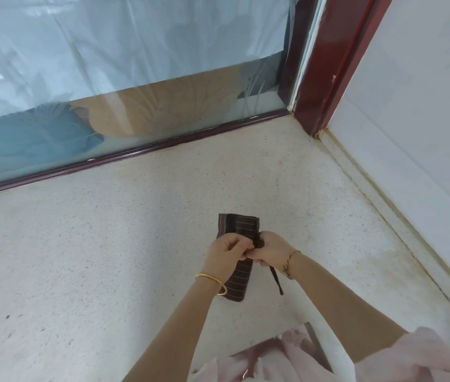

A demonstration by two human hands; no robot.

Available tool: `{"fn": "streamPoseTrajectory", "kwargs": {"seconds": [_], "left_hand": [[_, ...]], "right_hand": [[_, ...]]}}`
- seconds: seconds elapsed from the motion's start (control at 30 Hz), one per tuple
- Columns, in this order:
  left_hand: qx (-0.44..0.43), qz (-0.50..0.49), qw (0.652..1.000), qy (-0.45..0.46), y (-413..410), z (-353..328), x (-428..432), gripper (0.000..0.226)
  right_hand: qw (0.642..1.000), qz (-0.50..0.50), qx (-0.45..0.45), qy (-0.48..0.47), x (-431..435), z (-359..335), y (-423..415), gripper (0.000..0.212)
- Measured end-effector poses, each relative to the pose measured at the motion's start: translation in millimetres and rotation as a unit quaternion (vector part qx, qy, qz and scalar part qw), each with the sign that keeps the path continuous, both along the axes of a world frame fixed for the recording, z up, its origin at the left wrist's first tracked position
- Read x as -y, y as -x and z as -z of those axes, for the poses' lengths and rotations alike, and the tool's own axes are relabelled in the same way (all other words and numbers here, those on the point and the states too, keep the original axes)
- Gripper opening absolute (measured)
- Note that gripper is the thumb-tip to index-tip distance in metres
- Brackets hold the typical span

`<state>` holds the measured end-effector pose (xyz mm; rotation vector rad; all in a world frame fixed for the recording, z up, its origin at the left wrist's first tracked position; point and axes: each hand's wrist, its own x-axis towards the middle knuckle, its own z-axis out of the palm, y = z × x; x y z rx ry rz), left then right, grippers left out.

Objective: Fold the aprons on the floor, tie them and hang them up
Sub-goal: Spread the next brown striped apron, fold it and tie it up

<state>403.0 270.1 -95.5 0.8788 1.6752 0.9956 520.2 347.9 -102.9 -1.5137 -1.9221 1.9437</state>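
A brown striped apron (239,224), folded into a narrow bundle, lies on the speckled floor (108,244) in the middle of the view. My left hand (228,253) and my right hand (272,250) meet over the bundle's middle, fingers curled and pinching the dark strap wound round it. A loose end of the strap (276,281) trails down under my right wrist. The bundle's middle is hidden by my hands.
A glass door (135,78) with a dark red frame (328,64) stands beyond the apron. A white wall (425,119) runs along the right. Pale pink clothing (301,359) fills the bottom edge.
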Motion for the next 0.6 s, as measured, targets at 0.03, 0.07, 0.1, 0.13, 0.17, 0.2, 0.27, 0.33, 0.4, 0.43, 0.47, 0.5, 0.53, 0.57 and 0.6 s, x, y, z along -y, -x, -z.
{"fn": "streamPoseTrajectory", "kwargs": {"seconds": [0.03,0.07,0.1,0.13,0.17,0.2,0.27,0.33,0.4,0.43,0.47,0.5,0.53,0.57,0.6], "left_hand": [[-0.011,-0.009,1.000,0.002,-0.6,1.0,0.4,0.016],[-0.026,-0.011,1.000,0.002,-0.7,-0.1,0.1,0.015],[-0.040,-0.008,0.999,0.002,-1.0,-1.2,-0.3,0.014],[-0.046,-0.003,0.999,0.005,-1.5,-2.8,-0.6,0.013],[-0.052,0.009,0.999,0.010,-2.3,-4.0,-0.5,0.013],[-0.065,0.027,0.998,0.009,-3.7,-5.6,-0.4,0.014],[-0.136,0.075,0.988,-0.006,-6.0,-7.1,-1.2,0.022],[-0.225,0.117,0.967,-0.021,-5.4,-6.1,-3.5,0.035],[-0.266,0.136,0.954,-0.036,-3.6,0.7,-3.9,0.037],[-0.273,0.132,0.952,-0.044,-3.3,6.0,-2.6,0.036],[-0.279,0.121,0.951,-0.051,-3.8,11.2,-0.1,0.034],[-0.283,0.113,0.951,-0.051,-4.6,16.9,2.6,0.034],[-0.288,0.114,0.950,-0.046,-5.9,22.5,5.3,0.033],[-0.296,0.125,0.946,-0.036,-7.2,28.5,7.6,0.033],[-0.308,0.142,0.940,-0.025,-8.7,34.5,9.5,0.032]], "right_hand": [[1.000,0.018,-0.018,0.012,2.3,1.8,-2.0,0.010],[0.999,0.038,-0.026,0.018,3.2,3.9,-3.3,0.011],[0.999,0.048,-0.022,0.015,3.7,4.2,-4.2,0.012],[0.999,0.048,-0.011,0.003,3.1,4.3,-4.2,0.011],[0.999,0.032,0.009,-0.021,2.5,2.9,-3.4,0.008],[0.998,0.005,0.033,-0.046,1.3,0.6,-2.2,0.005],[0.991,-0.058,0.081,-0.087,-2.1,-6.8,1.0,0.020],[0.986,-0.089,0.103,-0.100,-5.3,-10.6,3.3,0.032],[0.989,-0.069,0.094,-0.086,-6.0,-9.1,3.5,0.034],[0.993,-0.043,0.083,-0.075,-5.7,-7.1,3.4,0.034],[0.994,-0.020,0.076,-0.070,-4.5,-3.5,3.2,0.032],[0.994,-0.006,0.080,-0.072,-2.2,-0.4,3.3,0.029],[0.994,0.000,0.088,-0.069,0.5,3.5,3.8,0.023],[0.994,0.008,0.093,-0.056,4.1,7.3,4.2,0.015],[0.996,0.019,0.086,-0.034,7.7,11.2,4.0,0.011]]}}
